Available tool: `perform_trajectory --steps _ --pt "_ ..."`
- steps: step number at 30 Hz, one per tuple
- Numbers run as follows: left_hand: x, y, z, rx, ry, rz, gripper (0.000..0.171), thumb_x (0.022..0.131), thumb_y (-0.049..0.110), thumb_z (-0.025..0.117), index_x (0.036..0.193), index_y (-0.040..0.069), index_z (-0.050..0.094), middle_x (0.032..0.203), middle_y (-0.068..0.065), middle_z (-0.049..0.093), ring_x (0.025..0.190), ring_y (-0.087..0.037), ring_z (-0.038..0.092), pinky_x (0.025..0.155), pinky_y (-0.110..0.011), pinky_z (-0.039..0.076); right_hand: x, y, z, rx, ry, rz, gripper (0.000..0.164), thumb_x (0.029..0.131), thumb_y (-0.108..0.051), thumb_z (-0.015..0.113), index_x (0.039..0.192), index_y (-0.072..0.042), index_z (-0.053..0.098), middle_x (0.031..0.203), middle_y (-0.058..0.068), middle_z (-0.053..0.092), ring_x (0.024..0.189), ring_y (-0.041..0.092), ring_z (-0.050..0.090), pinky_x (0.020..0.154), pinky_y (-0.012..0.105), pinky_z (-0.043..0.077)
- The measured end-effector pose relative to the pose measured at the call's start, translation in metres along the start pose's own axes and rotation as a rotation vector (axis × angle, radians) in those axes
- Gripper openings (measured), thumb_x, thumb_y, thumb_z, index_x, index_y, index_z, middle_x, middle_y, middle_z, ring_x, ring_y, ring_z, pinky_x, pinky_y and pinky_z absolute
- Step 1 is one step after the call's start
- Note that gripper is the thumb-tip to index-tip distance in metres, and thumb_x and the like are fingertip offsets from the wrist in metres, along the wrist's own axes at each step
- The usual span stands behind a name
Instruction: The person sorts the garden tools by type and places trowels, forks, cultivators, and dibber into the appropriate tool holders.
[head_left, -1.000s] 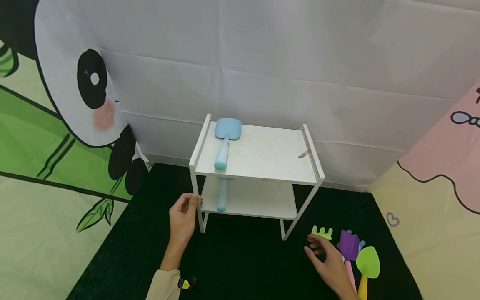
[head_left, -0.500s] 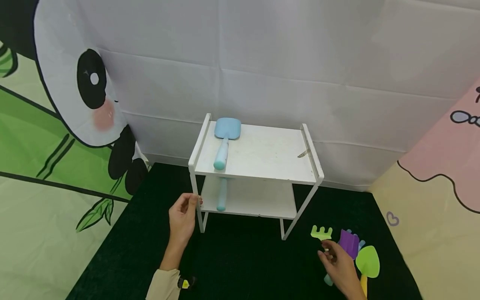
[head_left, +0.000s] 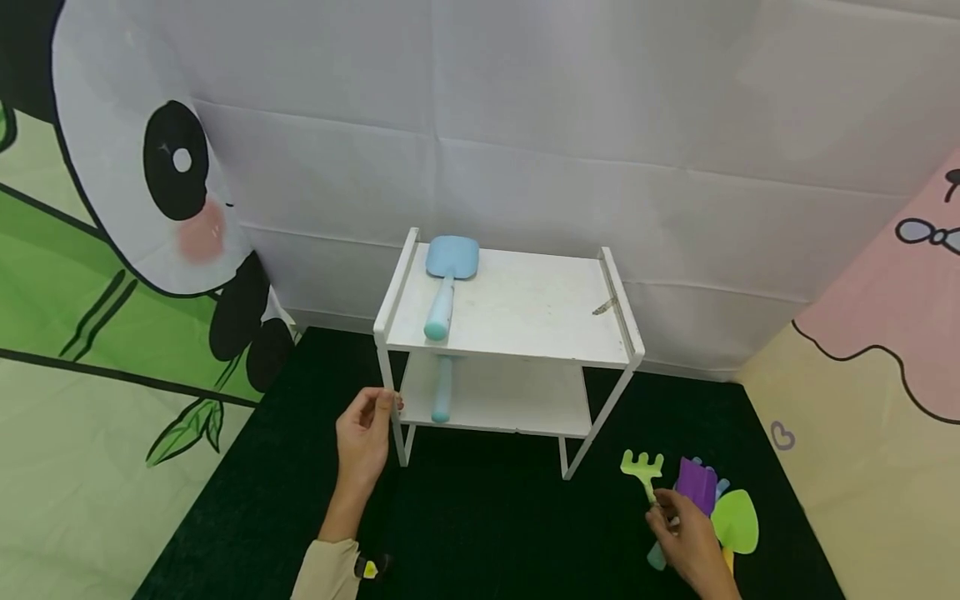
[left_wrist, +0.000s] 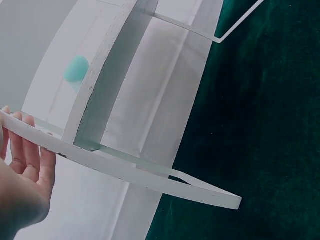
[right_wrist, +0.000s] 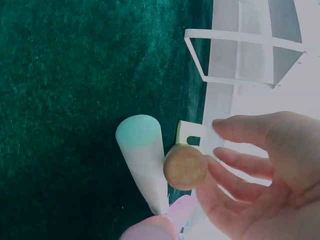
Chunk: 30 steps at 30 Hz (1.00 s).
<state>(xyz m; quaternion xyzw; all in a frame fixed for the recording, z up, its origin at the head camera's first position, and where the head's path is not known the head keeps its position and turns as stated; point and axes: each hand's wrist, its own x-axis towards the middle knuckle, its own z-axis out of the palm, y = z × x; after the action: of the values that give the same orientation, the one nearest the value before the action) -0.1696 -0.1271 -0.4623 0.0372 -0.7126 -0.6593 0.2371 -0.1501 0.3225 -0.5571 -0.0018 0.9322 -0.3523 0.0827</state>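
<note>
- Step in hand, as I judge it: getting hold of the rake [head_left: 641, 467]; it lies on the table [head_left: 480, 533] to the right of the rack [head_left: 525, 308] and in front of it, tines pointing away from the person.
- The right hand [head_left: 686, 537], also front-right of the rack, is at the rake's handle; its fingers are loosely bent, thumb and fingers parted, with no firm grip showing; whether the fingertips touch the handle I cannot tell.
- The left hand [head_left: 362, 437] pinches the front-left leg of the rack between thumb and fingers; this probably steadies it.
- The blue shovel [head_left: 452, 260] lies on the rack's upper shelf, at its left end; beneath, a blue handle [head_left: 442, 392] shows on the rack's lower shelf, its head hidden.
- Farther right of the rack than the rake lie the purple shovel [head_left: 696, 483] and the green shovel [head_left: 736, 523]; a teal handle [head_left: 656, 557] shows just beside the right hand.
- The next move seems to call for closing thumb and fingers round the rake's handle alone, then lifting straight up; the crowded neighbours could catch or slide; any carry towards the rack would need height to pass its front edge.
</note>
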Motion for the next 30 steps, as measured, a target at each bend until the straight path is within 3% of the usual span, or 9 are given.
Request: perform_trajectory --steps 10,20,30 --pt "-0.0004 -0.0006 -0.0003 0.003 -0.001 -0.013 0.028 0.099 0.024 0.050 0.100 -0.002 0.061 0.096 -0.012 0.063 0.090 -0.021 0.061 0.085 -0.026 0.050 0.0027 0.0038 -0.0006 0.018 -0.101 0.129 0.042 0.087 -0.011 0.066 0.122 0.007 0.051 0.107 0.015 0.060 0.086 0.021 0.062 0.069 0.039 0.054" --pt "-0.0007 -0.0024 0.0005 -0.013 -0.002 -0.004 0.027 0.099 0.022 0.051 0.098 -0.002 0.061 0.095 -0.013 0.063 0.090 -0.020 0.061 0.083 -0.022 0.050 0.0062 0.0038 0.0000 0.042 -0.135 0.175 0.046 0.087 -0.013 0.066 0.121 0.013 0.049 0.095 0.009 0.064 0.081 0.019 0.062 0.070 0.039 0.053" --pt "-0.0013 -0.0018 -0.0003 -0.006 0.002 0.007 0.026 0.099 0.022 0.051 0.099 -0.002 0.061 0.095 -0.013 0.063 0.089 -0.020 0.062 0.083 -0.024 0.051 0.0015 0.0043 -0.0018 0.078 -0.114 0.200 0.045 0.089 -0.029 0.066 0.118 0.005 0.057 0.097 0.005 0.064 0.082 0.016 0.060 0.069 0.036 0.051"
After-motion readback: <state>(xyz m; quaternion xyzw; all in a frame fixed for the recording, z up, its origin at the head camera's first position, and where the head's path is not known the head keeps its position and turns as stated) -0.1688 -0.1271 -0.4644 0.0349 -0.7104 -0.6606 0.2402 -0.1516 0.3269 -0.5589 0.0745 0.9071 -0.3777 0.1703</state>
